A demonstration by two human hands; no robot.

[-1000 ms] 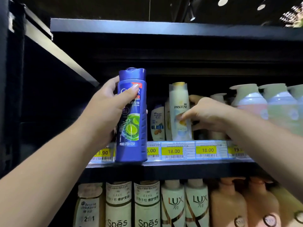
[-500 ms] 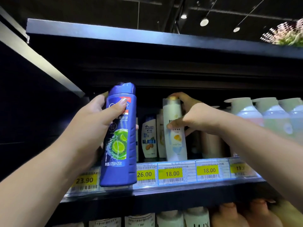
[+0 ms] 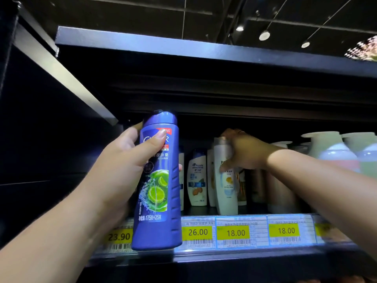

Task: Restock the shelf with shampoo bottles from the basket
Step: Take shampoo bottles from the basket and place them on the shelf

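Fingers of the left hand (image 3: pixel 122 166) curl round the tall blue plastic shampoo bottle (image 3: pixel 158 190) — held up before the black metal shelf (image 3: pixel 244 262). Slide it in upright, past the fingertips. Right hand (image 3: pixel 247 153) pinches the white plastic bottle (image 3: pixel 225 193) standing just under its fingers — keep it steady.

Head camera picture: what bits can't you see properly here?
Head view only:
- blue bottle: brand name partly covered by the thumb of the left hand.
- white bottle: top of its label hidden under the right hand.
- far-right price tag: blurred, number unreadable, partly behind the right forearm.
- basket: outside the picture.
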